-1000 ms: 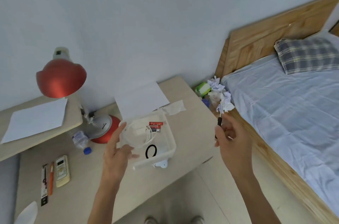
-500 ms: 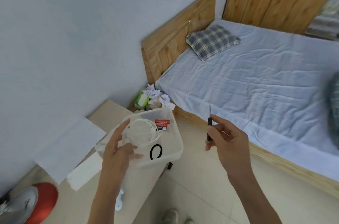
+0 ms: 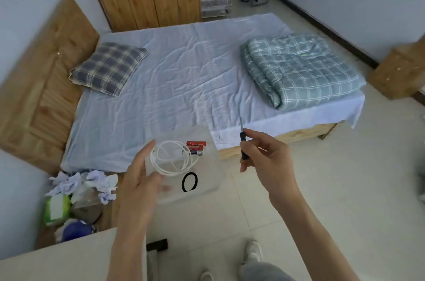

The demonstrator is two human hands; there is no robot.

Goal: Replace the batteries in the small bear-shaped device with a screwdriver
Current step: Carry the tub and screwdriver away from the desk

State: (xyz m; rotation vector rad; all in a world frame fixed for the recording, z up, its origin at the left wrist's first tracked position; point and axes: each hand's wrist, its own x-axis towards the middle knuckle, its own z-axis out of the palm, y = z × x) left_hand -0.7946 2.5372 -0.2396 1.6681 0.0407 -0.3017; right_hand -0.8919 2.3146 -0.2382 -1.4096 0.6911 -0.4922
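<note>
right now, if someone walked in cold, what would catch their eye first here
Front and centre, the left hand holds a clear plastic box containing a coiled white cable, red batteries and a black ring. Beside it, the right hand grips a small black-handled screwdriver, tip up. Behind them lies a wooden bed with a pale blue sheet, a plaid pillow and a folded checked quilt.

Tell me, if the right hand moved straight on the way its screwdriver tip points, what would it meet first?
Probably the bed. The right hand holds the screwdriver tip-up toward the mattress edge, with nothing visible between; depth is unclear.
</note>
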